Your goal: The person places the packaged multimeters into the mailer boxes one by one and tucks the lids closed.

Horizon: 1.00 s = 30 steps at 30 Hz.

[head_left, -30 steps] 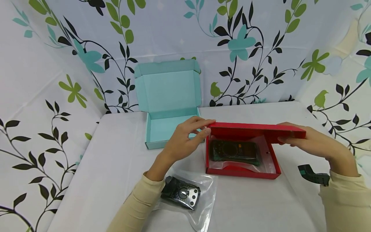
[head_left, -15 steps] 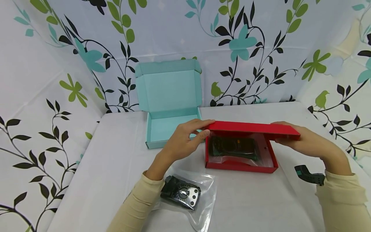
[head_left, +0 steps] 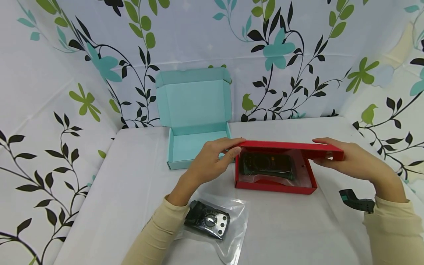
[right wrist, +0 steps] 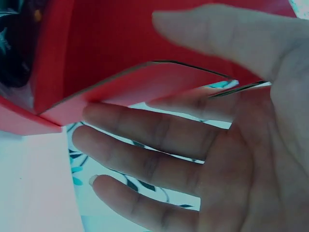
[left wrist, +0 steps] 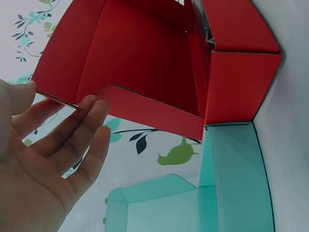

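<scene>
A dark device (head_left: 266,164) lies in the red box (head_left: 281,188); its lid (head_left: 288,146) is partly raised, not closed, the left hand (head_left: 212,159) and right hand (head_left: 361,162) each gripping a corner. A bagged device (head_left: 208,221) lies outside; the turquoise box (head_left: 195,101) stands open.

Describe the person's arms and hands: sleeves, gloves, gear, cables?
Both the left hand and right hand are bare, no gloves. The left sleeve and right sleeve are long, plain beige fabric. A black, curved device with a small green patch juts out at the right cuff. No cables visible.
</scene>
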Motion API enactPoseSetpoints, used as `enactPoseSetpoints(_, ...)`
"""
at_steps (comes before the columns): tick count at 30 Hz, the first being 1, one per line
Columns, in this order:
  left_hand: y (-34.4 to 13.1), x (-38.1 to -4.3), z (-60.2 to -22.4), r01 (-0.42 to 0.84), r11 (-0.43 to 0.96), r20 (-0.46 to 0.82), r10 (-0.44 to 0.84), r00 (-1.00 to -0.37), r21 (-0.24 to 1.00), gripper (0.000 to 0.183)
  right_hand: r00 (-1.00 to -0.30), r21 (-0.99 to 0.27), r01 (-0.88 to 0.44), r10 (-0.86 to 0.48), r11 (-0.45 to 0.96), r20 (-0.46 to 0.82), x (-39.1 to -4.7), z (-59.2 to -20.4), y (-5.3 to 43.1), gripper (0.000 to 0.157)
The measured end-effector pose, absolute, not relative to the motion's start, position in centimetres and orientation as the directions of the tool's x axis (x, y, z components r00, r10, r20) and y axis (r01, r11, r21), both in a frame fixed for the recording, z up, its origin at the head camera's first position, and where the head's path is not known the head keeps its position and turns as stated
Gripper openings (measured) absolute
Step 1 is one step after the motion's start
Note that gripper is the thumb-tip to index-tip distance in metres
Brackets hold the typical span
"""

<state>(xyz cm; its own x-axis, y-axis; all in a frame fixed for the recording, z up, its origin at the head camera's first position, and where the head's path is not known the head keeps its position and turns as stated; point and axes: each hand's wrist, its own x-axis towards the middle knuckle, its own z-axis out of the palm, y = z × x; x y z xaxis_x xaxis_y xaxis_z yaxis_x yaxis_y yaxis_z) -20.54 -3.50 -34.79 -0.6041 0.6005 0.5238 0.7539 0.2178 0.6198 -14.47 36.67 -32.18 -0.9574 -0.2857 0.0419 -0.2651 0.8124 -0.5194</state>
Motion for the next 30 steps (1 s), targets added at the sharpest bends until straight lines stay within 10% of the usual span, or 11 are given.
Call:
enactPoseSetpoints(8,-3.5,-20.3,-34.7,0.743,0.231,0.508,0.601,-0.617,0.629,0.037,-0.979,-0.448,-0.171,-0.204,0.878,-0.025,-13.7,-30.8,36.8,0.071)
enactPoseSetpoints(17,-3.5,-20.0,-34.3,0.704,0.257,0.46,0.602,-0.653,0.663,0.037,-0.969,-0.435,-0.245,-0.201,0.866,0.147,-12.6,-29.7,37.3,0.041)
enactPoseSetpoints(30,-3.6,-19.7,-34.0,0.684,0.267,0.433,0.607,-0.667,0.679,0.032,-0.983,-0.426,-0.181,-0.165,0.887,0.074,-12.7,-29.5,37.3,0.035)
